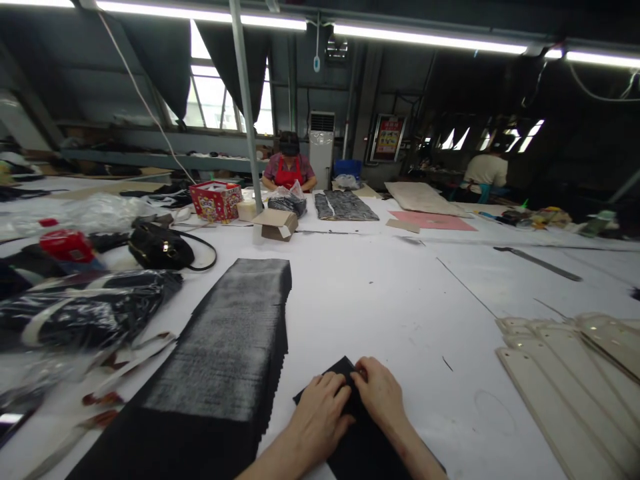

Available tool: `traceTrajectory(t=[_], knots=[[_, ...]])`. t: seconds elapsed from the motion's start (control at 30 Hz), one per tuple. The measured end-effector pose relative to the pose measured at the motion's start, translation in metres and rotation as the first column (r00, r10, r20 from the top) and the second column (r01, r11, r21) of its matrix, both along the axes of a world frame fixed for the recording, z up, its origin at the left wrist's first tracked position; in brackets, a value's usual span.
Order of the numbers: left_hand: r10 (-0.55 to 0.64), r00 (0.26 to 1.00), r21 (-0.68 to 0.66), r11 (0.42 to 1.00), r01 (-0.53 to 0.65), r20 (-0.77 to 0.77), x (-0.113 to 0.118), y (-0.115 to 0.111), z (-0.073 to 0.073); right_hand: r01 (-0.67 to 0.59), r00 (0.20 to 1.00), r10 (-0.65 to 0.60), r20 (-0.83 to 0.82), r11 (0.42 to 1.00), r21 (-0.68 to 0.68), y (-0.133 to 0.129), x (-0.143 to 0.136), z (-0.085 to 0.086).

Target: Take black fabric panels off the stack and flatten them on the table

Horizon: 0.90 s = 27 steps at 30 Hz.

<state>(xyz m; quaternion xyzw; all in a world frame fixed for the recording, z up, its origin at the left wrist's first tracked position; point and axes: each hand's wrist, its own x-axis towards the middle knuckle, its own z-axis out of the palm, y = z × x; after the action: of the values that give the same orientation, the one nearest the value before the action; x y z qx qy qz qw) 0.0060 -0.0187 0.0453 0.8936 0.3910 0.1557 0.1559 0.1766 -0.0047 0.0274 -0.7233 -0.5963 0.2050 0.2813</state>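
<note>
Two-handed, touching black piece (367,450) at six o'clock with curled left hand (324,405) and right hand (379,391); unable to tell whether gripping. Flanked by black stack (215,360) at eight, pale panels (565,387) at four; laid on white table (400,293) beneath tube lights (425,38) at twelve.

A dark, plain black panel (361,445) lies flat at the bottom of the frame, just right of center, slanting toward the upper left, its middle partly covered, its near end out of view.
</note>
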Motion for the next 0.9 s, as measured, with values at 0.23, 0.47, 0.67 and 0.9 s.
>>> traceTrajectory(t=[0.23, 0.47, 0.67, 0.9], knots=[[0.023, 0.999, 0.026, 0.999, -0.022, -0.026, 0.006, 0.012, 0.000, -0.127, 0.983, 0.077, 0.168, 0.943, 0.307, -0.009, 0.001, -0.033], [0.078, 0.996, 0.025, 0.997, -0.077, -0.042, 0.012, 0.013, -0.005, -0.312, 0.895, 0.090, 0.436, 0.826, 0.470, -0.014, -0.001, -0.045], [0.089, 0.996, 0.040, 0.995, -0.088, -0.027, 0.012, 0.017, -0.014, -0.384, 0.833, 0.090, 0.546, 0.805, 0.453, -0.015, -0.007, -0.042], [0.100, 0.995, 0.032, 0.995, -0.100, -0.014, 0.011, 0.019, -0.018, -0.407, 0.822, 0.118, 0.557, 0.806, 0.431, -0.015, -0.007, -0.042]])
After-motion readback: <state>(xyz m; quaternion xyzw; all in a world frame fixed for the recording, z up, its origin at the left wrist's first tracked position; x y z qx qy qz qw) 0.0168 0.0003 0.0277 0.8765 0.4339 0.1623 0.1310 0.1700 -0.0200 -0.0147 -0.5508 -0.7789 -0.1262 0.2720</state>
